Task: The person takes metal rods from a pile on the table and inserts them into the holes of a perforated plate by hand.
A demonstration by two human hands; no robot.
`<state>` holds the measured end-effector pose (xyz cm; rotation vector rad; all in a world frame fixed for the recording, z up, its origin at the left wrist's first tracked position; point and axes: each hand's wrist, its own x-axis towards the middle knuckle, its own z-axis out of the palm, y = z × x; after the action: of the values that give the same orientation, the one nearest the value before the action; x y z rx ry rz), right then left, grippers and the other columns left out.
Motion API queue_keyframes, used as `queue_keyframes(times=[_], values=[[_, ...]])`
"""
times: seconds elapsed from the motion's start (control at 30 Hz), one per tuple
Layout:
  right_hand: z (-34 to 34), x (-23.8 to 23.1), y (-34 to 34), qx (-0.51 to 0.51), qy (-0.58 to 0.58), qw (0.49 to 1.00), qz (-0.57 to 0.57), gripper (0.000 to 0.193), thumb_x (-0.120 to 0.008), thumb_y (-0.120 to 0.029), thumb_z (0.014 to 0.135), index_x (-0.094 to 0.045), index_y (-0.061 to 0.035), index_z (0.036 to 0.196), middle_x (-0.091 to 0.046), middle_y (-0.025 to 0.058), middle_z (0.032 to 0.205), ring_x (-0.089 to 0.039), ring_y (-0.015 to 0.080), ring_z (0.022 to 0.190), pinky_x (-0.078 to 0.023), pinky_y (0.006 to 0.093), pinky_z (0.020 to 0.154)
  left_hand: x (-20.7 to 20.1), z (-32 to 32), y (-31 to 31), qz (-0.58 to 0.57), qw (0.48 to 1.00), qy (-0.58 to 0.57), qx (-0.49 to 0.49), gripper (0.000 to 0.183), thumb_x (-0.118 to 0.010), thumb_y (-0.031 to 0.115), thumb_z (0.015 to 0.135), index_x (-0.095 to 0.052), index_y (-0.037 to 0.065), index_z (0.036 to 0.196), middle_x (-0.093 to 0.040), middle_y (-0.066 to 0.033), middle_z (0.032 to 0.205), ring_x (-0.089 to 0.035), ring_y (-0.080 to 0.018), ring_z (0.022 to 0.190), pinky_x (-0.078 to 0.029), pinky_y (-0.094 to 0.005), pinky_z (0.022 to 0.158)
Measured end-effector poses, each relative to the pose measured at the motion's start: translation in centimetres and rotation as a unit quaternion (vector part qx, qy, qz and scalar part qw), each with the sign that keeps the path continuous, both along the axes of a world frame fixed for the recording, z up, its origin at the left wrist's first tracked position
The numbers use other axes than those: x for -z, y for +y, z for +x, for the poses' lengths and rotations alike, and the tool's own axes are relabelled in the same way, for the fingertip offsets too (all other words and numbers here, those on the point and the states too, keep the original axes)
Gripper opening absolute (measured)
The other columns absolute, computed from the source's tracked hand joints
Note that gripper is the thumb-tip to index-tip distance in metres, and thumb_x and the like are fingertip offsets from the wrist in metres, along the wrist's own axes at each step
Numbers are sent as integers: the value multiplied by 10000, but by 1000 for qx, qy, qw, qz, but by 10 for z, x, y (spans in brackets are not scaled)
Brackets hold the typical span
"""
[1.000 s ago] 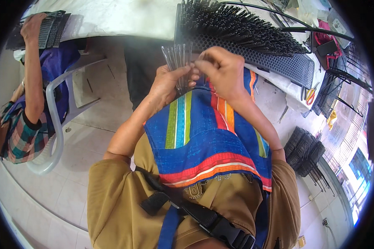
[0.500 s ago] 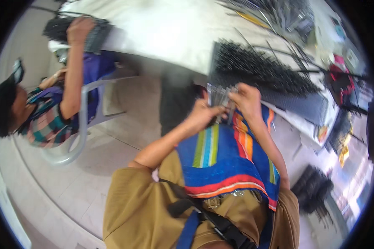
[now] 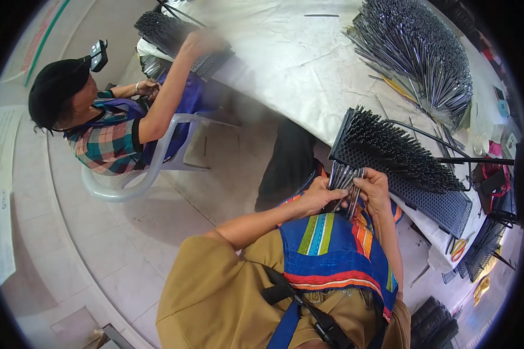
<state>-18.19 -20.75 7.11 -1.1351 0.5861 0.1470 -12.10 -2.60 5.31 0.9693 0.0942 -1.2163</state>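
Observation:
Over my lap, my left hand point(image 3: 317, 196) is closed around a fanned bunch of thin, shiny metal rods point(image 3: 341, 175). My right hand point(image 3: 374, 187) pinches several rods at the right side of the same bunch, its fingers close to the left thumb. Just beyond both hands, at the table's edge, lies a black perforated tray point(image 3: 431, 205). Many thin dark rods point(image 3: 393, 148) stand packed in its holes, while the strip nearest me has bare holes. The lower ends of the held rods are partly hidden by my fingers.
A large fanned heap of rods point(image 3: 416, 55) covers the far right of the white-covered table point(image 3: 273, 52). Scissors point(image 3: 459, 250) lie near its right corner. At left, a co-worker in a black cap point(image 3: 61, 87) sits on a plastic chair point(image 3: 122, 191), one hand over another rod-filled tray point(image 3: 169, 32).
The whole view has shifted, so the table, tray and co-worker appear lower and farther right. Both my hands keep hold of the rods, still close together.

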Motion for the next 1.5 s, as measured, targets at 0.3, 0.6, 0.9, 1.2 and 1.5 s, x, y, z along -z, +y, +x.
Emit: queue_keyframes(times=[0.3, 0.6, 0.9, 1.2, 1.5], values=[[-13, -66, 11, -41, -277, 769, -574, 188, -693, -61, 720, -635, -30, 897, -628, 87, 814, -636, 220, 698, -481, 326, 577, -5, 15, 1, 97, 991, 88, 24, 225, -590, 189, 949, -635, -24, 1008, -683, -140, 855, -687, -215, 758, -573, -331, 640], [-29, -35, 38, -178, -336, 685, -621, 226, -659, -93, 716, -662, -59, 940, -574, 91, 736, -612, 255, 658, -477, 376, 561, -8, 25, -17, 66, 991, 83, 86, 193, -601, -24, 845, -617, -84, 1027, -670, -173, 946, -688, -246, 822, -590, -378, 726], [-33, -5, 5, 163, -8, 985, -53, 194, -618, 20, 849, -623, 32, 1043, -611, 41, 698, -543, 93, 507, -431, 211, 456, -3, -4, -19, 23, 1000, 15, 0, 141, -641, 2, 855, -656, -23, 993, -675, -91, 822, -647, -165, 686, -540, -278, 614], [-7, 2, 5, 85, -7, 994, -65, 42, -599, 8, 871, -620, -19, 848, -599, 20, 627, -529, 68, 466, -405, 199, 422, -2, 1, -18, 34, 998, -9, -46, 128, -629, -19, 853, -671, -22, 974, -697, -108, 853, -663, -167, 687, -549, -295, 619], [-22, -19, -25, 171, -107, 967, -157, 34, -601, -3, 888, -627, 0, 909, -597, 20, 739, -537, 69, 540, -413, 197, 500, 1, 6, -8, 45, 997, 52, -19, 173, -561, 3, 893, -617, -31, 1053, -679, -145, 912, -692, -209, 761, -588, -319, 670]])
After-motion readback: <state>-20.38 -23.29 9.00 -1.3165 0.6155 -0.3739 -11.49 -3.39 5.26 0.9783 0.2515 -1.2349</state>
